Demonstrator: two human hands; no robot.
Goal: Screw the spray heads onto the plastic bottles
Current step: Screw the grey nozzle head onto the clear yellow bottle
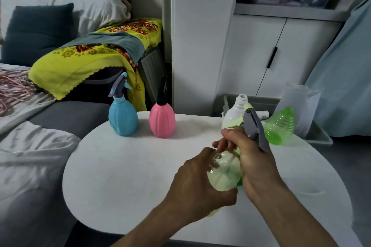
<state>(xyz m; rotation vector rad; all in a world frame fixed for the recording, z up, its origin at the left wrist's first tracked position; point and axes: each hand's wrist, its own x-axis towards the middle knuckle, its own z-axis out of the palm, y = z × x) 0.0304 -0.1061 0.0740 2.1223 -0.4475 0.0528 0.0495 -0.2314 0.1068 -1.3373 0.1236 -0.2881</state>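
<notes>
Left grip: the left hand [197,181] curls round the lower body of the pale green bottle [224,172], fingers wrapped on its near and left side.
Right grip: the right hand [252,158] closes round the neck of that bottle, at the base of the grey spray head [254,126], fingers curled toward the left hand.
Pale green bottle: translucent, rounded, tilted with its neck away from the person; a thin tube shows inside it. It is held just above the bench [128,176], near the bench's right half.
Grey spray head: grey body with a pale green nozzle and trigger, sticking up and away from the right hand; whether it is fully seated on the neck cannot be told.
Beyond the held bottle: a white bottle [233,115] with a bare threaded neck, and just right of it a bright green bottle [280,125], ribbed and lying tilted, both at the bench's far right edge.
Far left of the held bottle: a blue bottle [122,118] and a pink bottle [162,120], upright, each with a spray head on, near the far edge.
Open room: bare white bench surface lies left of the held bottle and toward the near edge.
Edges: the bench is rounded; a grey bin [319,136] stands past its far right edge.
</notes>
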